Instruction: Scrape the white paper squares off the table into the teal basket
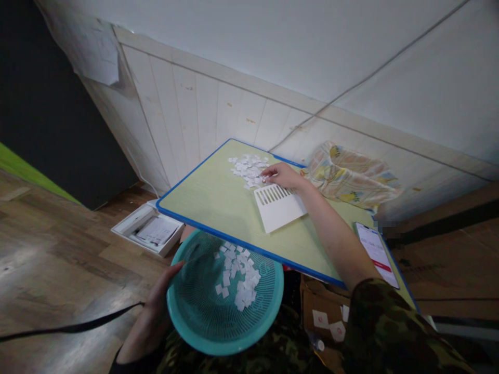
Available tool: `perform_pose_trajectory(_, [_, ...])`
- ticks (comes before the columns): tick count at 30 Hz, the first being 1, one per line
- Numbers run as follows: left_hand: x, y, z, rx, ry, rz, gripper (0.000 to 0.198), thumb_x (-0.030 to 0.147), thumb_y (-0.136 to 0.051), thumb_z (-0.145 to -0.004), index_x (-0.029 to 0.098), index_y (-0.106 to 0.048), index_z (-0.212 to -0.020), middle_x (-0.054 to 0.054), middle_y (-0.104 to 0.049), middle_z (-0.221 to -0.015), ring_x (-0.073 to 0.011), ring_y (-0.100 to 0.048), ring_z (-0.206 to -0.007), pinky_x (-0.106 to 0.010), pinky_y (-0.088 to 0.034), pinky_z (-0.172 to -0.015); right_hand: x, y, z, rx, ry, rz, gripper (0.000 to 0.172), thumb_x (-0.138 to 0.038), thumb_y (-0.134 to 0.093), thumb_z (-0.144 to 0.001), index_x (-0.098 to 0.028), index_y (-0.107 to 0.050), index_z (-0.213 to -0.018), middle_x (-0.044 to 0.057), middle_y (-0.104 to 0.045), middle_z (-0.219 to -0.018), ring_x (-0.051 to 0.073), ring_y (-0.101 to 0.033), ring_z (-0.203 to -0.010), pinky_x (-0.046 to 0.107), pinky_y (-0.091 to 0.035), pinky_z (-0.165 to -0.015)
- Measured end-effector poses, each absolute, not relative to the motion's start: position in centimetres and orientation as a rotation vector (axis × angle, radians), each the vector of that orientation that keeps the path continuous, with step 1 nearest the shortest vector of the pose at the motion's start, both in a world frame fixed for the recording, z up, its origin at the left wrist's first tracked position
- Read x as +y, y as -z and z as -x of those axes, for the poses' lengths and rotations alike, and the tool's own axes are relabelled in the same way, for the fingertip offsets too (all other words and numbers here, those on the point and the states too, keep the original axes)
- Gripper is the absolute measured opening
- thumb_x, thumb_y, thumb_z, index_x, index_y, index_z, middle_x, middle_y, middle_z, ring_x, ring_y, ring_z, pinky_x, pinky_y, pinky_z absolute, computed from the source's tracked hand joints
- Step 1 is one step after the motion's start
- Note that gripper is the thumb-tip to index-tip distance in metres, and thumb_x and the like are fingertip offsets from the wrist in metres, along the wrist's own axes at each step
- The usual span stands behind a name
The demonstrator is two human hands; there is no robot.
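Note:
My left hand (pixel 159 293) grips the left rim of a teal plastic basket (pixel 268 317), which sits tilted at my lap below the table edge. Inside it lie many small white paper pieces (pixel 242 275). Over the table, my right hand (pixel 283 175) is closed in a pinch at the edge of a loose pile of similar white pieces (pixel 247 167); what seems to be one small piece shows at its fingertips. Beneath the right wrist lies a flat white card (pixel 278 210) with a row of comb-like slots along its far edge, partly covered by the forearm.
The yellow-green table (pixel 202 189) has a blue rim and stands near the panelled wall. A fabric-lined basket (pixel 346 174) sits at its back right, and a phone (pixel 376 254) lies at the right edge. On the floor are a white box (pixel 148 228) and a cardboard box (pixel 327 301).

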State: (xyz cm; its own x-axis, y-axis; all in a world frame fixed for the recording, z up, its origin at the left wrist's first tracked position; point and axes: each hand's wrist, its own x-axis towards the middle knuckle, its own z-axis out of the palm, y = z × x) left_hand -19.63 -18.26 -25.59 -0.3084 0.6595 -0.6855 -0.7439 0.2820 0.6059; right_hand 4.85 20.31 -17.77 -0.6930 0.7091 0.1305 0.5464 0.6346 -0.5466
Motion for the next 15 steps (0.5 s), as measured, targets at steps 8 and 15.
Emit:
perform_pose_trajectory(8, [-18.24,26.37,19.76,1.238,-1.429,0.062,0.012,0.03,-0.085,-0.073,0.02,-0.081,-0.071,-0.002,-0.075,-0.057,-0.0189,-0.066,-0.045,-0.025,-0.057,-0.044,20.03,17.56,-4.79,-2.39,-0.814,1.074,0.025,-0.018,-0.073,-0.083,-0.013,-0.079,-0.107,0.01,-0.081,-0.093,0.018,-0.074,-0.081,0.028,-0.058,-0.076])
perform_pose_trajectory(15, [-18.25,25.77,19.49,1.229,-1.439,0.043,0.013,0.028,-0.087,-0.069,0.021,-0.077,-0.067,0.0,-0.073,-0.055,-0.0184,-0.064,-0.042,-0.026,-0.055,-0.041,19.64,17.38,-4.42,-2.309,-0.747,1.094,0.02,-0.019,-0.08,-0.071,-0.014,-0.079,-0.09,0.005,-0.075,-0.079,0.015,-0.067,-0.074,0.026,-0.053,-0.072])
